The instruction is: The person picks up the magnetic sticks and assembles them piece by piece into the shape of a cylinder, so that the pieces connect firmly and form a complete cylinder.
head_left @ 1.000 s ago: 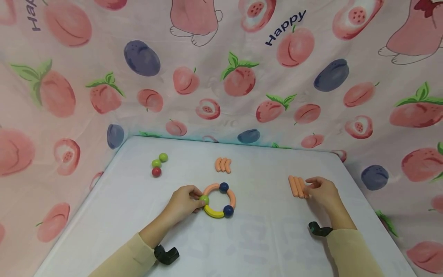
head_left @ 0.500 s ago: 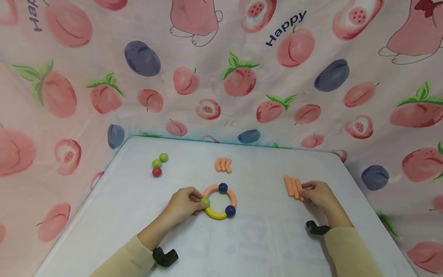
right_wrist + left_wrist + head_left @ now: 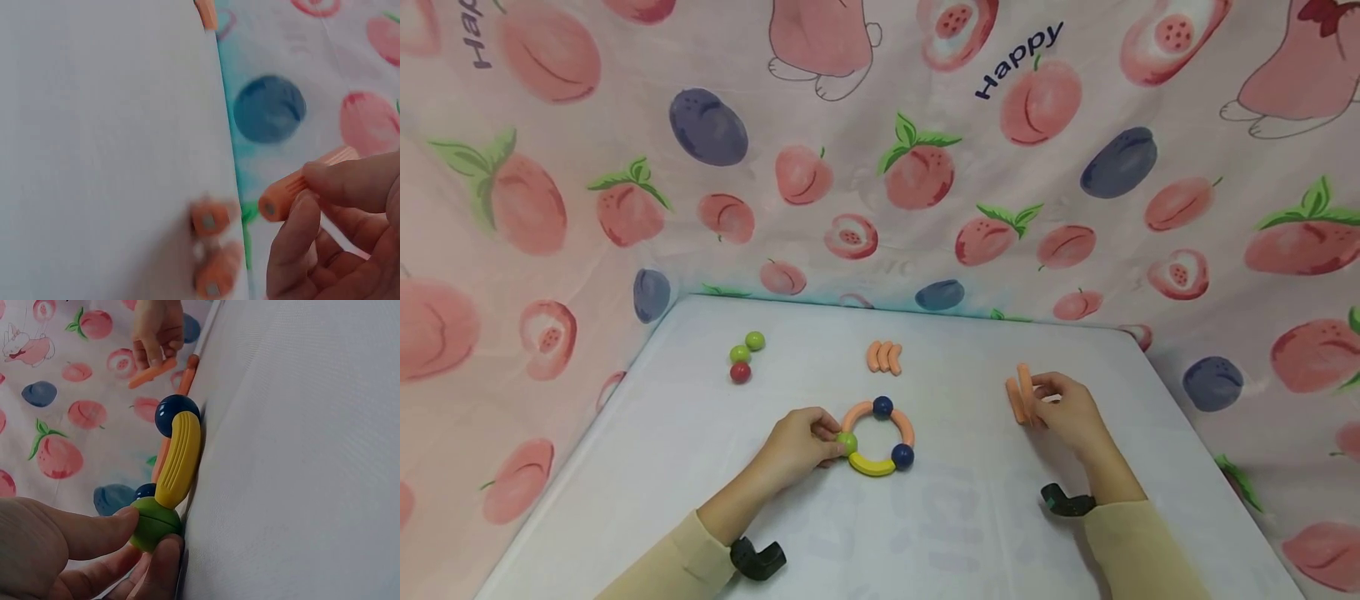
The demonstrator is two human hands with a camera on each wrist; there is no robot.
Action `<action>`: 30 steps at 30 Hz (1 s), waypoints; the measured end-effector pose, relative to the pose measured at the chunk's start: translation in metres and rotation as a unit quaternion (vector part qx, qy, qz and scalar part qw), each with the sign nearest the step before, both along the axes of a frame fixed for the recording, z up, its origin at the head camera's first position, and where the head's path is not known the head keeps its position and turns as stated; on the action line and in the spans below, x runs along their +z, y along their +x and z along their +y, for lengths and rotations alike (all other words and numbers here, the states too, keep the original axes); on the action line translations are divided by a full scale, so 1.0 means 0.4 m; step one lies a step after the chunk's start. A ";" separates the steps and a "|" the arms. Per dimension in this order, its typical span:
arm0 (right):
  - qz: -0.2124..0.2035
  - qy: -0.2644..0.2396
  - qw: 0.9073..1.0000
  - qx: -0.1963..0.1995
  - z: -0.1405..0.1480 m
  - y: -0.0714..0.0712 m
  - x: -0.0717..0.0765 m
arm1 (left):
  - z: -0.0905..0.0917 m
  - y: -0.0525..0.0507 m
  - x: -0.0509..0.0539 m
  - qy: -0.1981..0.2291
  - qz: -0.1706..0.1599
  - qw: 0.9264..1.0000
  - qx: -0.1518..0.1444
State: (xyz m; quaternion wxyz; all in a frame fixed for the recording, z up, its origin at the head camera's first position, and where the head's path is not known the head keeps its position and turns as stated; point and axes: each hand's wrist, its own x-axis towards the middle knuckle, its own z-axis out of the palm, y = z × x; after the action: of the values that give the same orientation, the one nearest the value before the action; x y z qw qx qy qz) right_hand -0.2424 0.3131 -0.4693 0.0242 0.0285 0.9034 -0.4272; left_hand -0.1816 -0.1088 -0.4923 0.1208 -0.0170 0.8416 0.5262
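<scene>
My left hand (image 3: 805, 442) pinches the green ball (image 3: 154, 524) of a ring on the table. The ring also has a yellow curved stick (image 3: 872, 465), two dark blue balls, one of them the nearer blue ball (image 3: 902, 456), and two orange curved sticks, such as the right-hand curved stick (image 3: 905, 427). My right hand (image 3: 1067, 417) pinches a straight orange stick (image 3: 294, 190), raised off the table and tilted. Just left of it, the other straight sticks (image 3: 1015, 402) lie on the table; in the right wrist view two show their ends, blurred.
On the white table (image 3: 955, 517), three curved orange sticks (image 3: 883, 357) lie beyond the ring. At the back left are two green balls (image 3: 755, 340) and a red ball (image 3: 741, 372). A fruit-patterned cloth (image 3: 865, 192) hangs behind the table.
The straight sticks have shifted left with my right hand, which has now lifted one of them. My left hand stays on the green ball while the ring has shifted slightly to the right.
</scene>
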 end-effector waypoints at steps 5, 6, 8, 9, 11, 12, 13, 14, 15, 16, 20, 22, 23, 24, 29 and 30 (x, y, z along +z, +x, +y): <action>0.024 -0.071 0.997 0.019 -0.102 -0.006 -0.010 | 0.003 -0.002 0.001 0.005 -0.003 1.000 0.002; 0.028 -0.081 0.996 0.024 -0.123 -0.007 -0.011 | 0.004 -0.002 0.000 0.007 -0.004 1.000 0.002; 0.034 -0.098 0.994 0.034 -0.165 -0.008 -0.015 | 0.004 -0.003 -0.002 0.011 -0.004 1.000 0.001; 0.036 -0.104 0.993 0.039 -0.186 -0.008 -0.016 | 0.005 -0.003 -0.002 0.012 -0.005 1.000 0.001; 0.033 -0.109 0.992 0.045 -0.228 -0.008 -0.017 | 0.007 -0.002 -0.003 0.014 -0.006 1.000 0.001; 0.031 -0.108 0.992 0.048 -0.248 -0.007 -0.017 | 0.008 -0.001 -0.003 0.013 -0.006 1.000 0.000; 0.029 -0.107 0.993 0.050 -0.268 -0.006 -0.018 | 0.009 -0.001 -0.003 0.014 -0.006 1.000 -0.001; 0.029 -0.107 0.992 0.055 -0.286 -0.005 -0.016 | 0.011 -0.001 -0.003 0.014 -0.007 1.000 -0.002; 0.027 -0.105 0.992 0.057 -0.303 -0.004 -0.015 | 0.013 0.000 -0.003 0.013 -0.007 1.000 -0.004; 0.026 -0.103 0.993 0.059 -0.320 -0.004 -0.013 | 0.013 0.001 -0.002 0.014 -0.008 1.000 -0.006; 0.041 -0.109 0.990 0.082 -0.371 -0.004 -0.006 | 0.015 0.003 -0.001 0.011 -0.008 1.000 -0.014; 0.045 -0.111 0.989 0.087 -0.390 -0.007 -0.005 | 0.015 0.005 0.001 0.010 -0.007 1.000 -0.019; 0.046 -0.112 0.989 0.088 -0.399 -0.008 -0.005 | 0.014 0.006 0.001 0.010 -0.007 1.000 -0.021; 0.047 -0.110 0.989 0.089 -0.406 -0.011 -0.006 | 0.014 0.007 0.002 0.010 -0.007 1.000 -0.023; 0.053 -0.109 0.988 0.094 -0.436 -0.021 -0.009 | 0.011 0.012 0.006 0.010 -0.004 1.000 -0.029; 0.056 -0.108 0.988 0.096 -0.440 -0.022 -0.009 | 0.011 0.013 0.007 0.010 -0.003 1.000 -0.029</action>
State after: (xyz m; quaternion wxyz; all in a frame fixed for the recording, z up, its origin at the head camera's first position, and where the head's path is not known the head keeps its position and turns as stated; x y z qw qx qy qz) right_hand -0.2512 0.1369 -0.4730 0.0175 -0.0847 0.8505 -0.5188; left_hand -0.1765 -0.1044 -0.4894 0.1385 0.0074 0.8363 0.5305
